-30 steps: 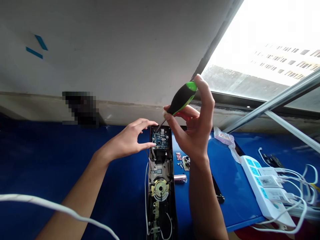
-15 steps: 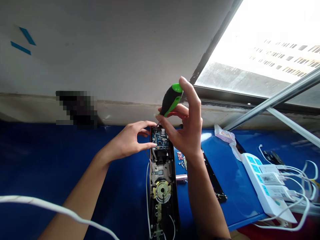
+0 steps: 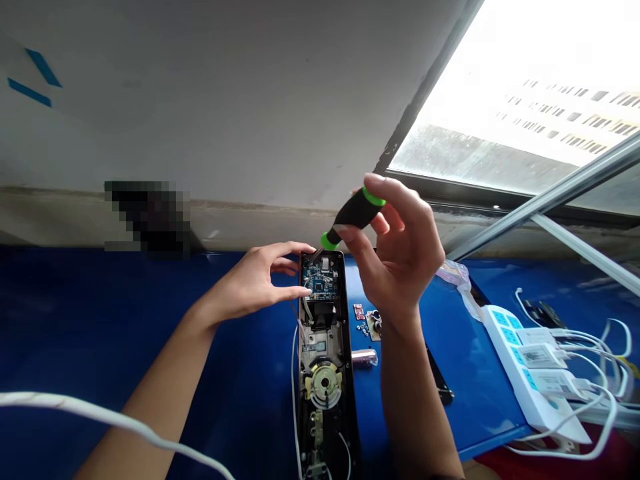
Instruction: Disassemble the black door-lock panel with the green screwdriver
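My right hand [image 3: 400, 247] is closed around a black and green screwdriver [image 3: 356, 217], which leans with its shaft down to the left. The tip reaches the upper left corner of a blue circuit board [image 3: 320, 283]; the exact contact point is too small to make out. That board sits in the far end of a long black housing [image 3: 345, 347] with its inside exposed. My left hand [image 3: 253, 280] grips the housing's far left side, thumb on the board's edge and forefinger at the top corner. A round metal part [image 3: 324, 383] lies further down in the housing.
Right of the housing lie a small red board [image 3: 359, 312], several screws [image 3: 362, 329], a pinkish cylinder [image 3: 365, 358] and a black panel [image 3: 443, 390]. A white power strip [image 3: 520, 373] with plugged cables stands at the right. A white cable [image 3: 115, 420] crosses the left foreground.
The screwdriver first swung left and upright, then tipped back to the right and lower. My right hand has shifted its fingers on the handle. My left hand stays in place.
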{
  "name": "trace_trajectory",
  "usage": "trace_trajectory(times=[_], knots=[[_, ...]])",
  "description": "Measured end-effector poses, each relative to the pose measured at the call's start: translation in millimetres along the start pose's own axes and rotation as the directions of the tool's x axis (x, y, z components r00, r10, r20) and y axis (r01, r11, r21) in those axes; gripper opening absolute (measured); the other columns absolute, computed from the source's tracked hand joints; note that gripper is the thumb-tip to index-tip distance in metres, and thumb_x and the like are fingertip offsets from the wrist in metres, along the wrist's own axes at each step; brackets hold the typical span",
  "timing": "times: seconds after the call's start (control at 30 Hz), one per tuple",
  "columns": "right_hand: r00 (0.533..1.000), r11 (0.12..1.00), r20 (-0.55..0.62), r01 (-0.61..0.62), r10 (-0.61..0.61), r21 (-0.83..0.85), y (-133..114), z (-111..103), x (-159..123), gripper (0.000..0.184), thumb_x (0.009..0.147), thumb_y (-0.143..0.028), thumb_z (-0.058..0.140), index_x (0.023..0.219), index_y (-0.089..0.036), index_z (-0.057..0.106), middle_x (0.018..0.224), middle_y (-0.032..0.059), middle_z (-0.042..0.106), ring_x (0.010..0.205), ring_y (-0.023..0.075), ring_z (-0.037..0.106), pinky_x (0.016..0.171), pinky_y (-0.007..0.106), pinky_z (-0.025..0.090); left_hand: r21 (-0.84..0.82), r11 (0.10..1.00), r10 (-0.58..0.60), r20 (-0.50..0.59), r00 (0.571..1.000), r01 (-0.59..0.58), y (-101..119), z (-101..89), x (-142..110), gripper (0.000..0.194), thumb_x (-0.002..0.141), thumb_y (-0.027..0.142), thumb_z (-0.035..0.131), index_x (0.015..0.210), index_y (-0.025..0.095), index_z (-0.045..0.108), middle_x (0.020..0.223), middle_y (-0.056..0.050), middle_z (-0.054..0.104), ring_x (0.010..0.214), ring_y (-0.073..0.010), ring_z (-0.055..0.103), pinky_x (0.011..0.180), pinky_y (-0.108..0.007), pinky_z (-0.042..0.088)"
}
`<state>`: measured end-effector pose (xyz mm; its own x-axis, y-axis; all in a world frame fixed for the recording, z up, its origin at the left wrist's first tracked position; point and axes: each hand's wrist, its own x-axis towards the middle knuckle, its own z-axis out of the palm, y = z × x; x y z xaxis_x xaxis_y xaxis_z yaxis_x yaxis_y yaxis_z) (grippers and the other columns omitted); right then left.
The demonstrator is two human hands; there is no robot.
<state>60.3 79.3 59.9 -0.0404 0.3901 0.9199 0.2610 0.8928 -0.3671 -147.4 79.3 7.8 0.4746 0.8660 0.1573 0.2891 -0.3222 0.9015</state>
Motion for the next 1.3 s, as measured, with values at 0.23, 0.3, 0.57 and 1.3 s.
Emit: trace_trajectory(times=[0.23,0.3,0.57,1.3], knots=[[0.995,1.000,0.095,-0.018,0.015,0.023,-2,-2,-1,0.047,0.103,-0.024,0.052,0.147,-0.041,0.056,0.142,0.0030,0.066,0.126,0.0271,0.068,0.097,0.049,0.065,-0.011,1.000,-0.001,0.016,1.000,0.001,4,-0.2,-1,0.062,0.082,0.035,0.085,0.140,0.028,0.063,0.136,-0.006,0.072,0.113,-0.0244,0.074,0.106,-0.043,0.061],[0.997,1.000,0.083,-0.001,0.002,-0.004,-3,-4,-1,0.045,0.102,-0.024,0.056,0.143,-0.040,0.059,0.133,0.0038,0.068,0.119,0.0273,0.070,0.094,0.051,0.066,-0.013,1.000,0.007,0.017,1.000,-0.006,4,0.3,-1,0.062,0.082,0.034,0.085,0.140,0.029,0.063,0.134,-0.005,0.073,0.112,-0.0240,0.074,0.107,-0.043,0.061],[0.993,0.996,0.118,-0.007,0.017,-0.088,-9,-8,0,0.042,0.107,-0.030,0.044,0.146,-0.039,0.057,0.138,0.0056,0.064,0.122,0.0277,0.068,0.093,0.050,0.066,0.017,1.000,0.021,0.007,1.000,-0.021,2,1.6,-1,0.063,0.083,0.035,0.084,0.141,0.028,0.063,0.134,-0.006,0.073,0.111,-0.0244,0.075,0.107,-0.044,0.061],[0.988,0.999,0.151,-0.036,0.037,-0.008,-14,-8,1,0.039,0.108,-0.032,0.046,0.143,-0.038,0.061,0.137,0.0051,0.067,0.118,0.0242,0.071,0.093,0.044,0.067,0.059,0.998,0.023,-0.002,1.000,-0.023,5,3.5,-1,0.061,0.082,0.031,0.085,0.140,0.029,0.065,0.134,-0.004,0.073,0.111,-0.0228,0.074,0.106,-0.040,0.061]])
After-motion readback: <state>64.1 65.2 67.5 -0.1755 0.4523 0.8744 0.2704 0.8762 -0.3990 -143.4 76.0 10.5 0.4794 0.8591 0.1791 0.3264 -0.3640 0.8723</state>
